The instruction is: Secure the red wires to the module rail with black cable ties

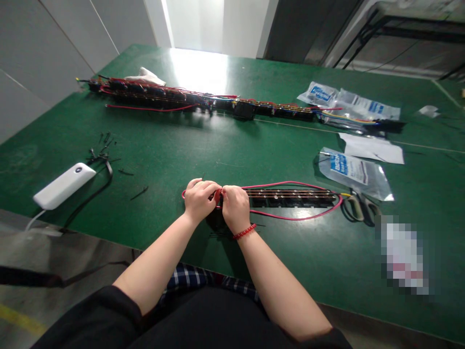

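A long dark strip of components [290, 198] lies on the green table [225, 150], ringed by a loop of pink-red wire [290, 184]. At the strip's left end my left hand [199, 198] and my right hand [235, 207] meet, fingers curled and pinched together over the wire and the strip's end. My right wrist wears a red bead bracelet [244, 232]. What lies under the fingers is hidden.
A longer wired assembly [203, 101] stretches across the far side. Plastic bags [354, 170] lie at the right, scissors [359, 207] beside the strip's right end. A white power bank [63, 185] with a black cable and cut tie ends [103, 148] sits at the left.
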A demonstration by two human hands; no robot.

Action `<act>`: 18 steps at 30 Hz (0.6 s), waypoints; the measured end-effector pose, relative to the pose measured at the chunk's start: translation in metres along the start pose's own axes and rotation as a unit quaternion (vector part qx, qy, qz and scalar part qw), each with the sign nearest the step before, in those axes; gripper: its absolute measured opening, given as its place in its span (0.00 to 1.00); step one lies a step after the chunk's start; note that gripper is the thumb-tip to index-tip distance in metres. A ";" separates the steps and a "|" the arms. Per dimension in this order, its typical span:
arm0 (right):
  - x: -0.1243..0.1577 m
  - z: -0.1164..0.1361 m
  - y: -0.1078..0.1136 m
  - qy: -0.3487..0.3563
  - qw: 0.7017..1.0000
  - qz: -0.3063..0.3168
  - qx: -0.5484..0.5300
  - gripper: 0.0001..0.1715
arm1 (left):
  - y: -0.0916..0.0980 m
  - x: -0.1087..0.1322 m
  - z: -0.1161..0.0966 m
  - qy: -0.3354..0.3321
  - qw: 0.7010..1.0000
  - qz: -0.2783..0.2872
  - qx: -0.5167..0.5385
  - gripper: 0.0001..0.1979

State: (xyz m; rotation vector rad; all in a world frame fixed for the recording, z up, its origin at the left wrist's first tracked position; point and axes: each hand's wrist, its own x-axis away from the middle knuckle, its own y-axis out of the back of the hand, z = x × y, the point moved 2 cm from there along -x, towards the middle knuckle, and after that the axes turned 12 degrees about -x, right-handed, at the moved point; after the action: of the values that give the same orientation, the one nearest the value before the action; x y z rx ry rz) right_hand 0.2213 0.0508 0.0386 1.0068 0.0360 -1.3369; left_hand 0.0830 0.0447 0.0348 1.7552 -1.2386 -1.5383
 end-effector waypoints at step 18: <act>0.002 -0.001 0.001 -0.021 1.000 -0.006 -0.022 0.12 | 0.000 0.000 0.001 0.019 1.000 0.020 -0.006 0.07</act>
State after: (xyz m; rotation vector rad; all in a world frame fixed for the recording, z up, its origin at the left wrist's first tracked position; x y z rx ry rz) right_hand 0.2233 0.0496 0.0371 0.9423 0.0399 -1.3611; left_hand 0.0823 0.0450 0.0342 1.7334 -1.2349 -1.4814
